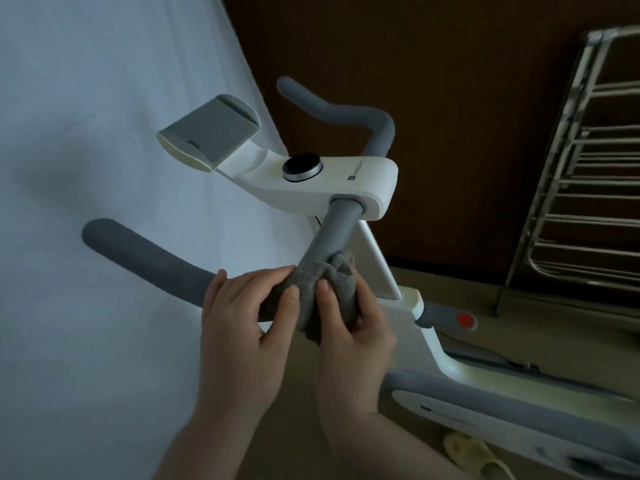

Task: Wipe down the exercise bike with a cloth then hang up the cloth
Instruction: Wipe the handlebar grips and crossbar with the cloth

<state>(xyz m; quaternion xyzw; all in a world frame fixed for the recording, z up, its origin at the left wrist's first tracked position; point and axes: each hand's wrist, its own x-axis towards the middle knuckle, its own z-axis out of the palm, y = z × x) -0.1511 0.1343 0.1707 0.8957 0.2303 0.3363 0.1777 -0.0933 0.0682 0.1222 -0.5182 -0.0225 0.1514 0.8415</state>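
at the bend of the near handlebar (166, 261), a grey cloth (322, 292) is bunched around the foam grip, just where the bar turns up toward the white console (346, 188). left hand (249, 306): fingers curled over the cloth and the bar from the left side, thumb pressed on the cloth's front. right hand (349, 327): fingers wrapped round the cloth from the right, thumb laid on its front beside the left thumb; the two thumbs lie near each other, not touching. part of the cloth hangs below the hands in a loose fold.

exercise bike (433, 344): white frame, grey foam bars. round black knob (302, 167) with a metal rim sits on top of the console. grey tablet holder (211, 131) projects from the console's far end, tilted. far handlebar (349, 114) curves off behind the console. orange-red button (464, 319) shows on a grey piece lower on the frame.

surroundings: white sheet (86, 133) fills the left side behind the bike. dark brown wall (450, 81) beyond. metal drying rack (581, 188) stands at right, well apart from the hands. pale slipper (474, 455) on the floor by the bike's base.
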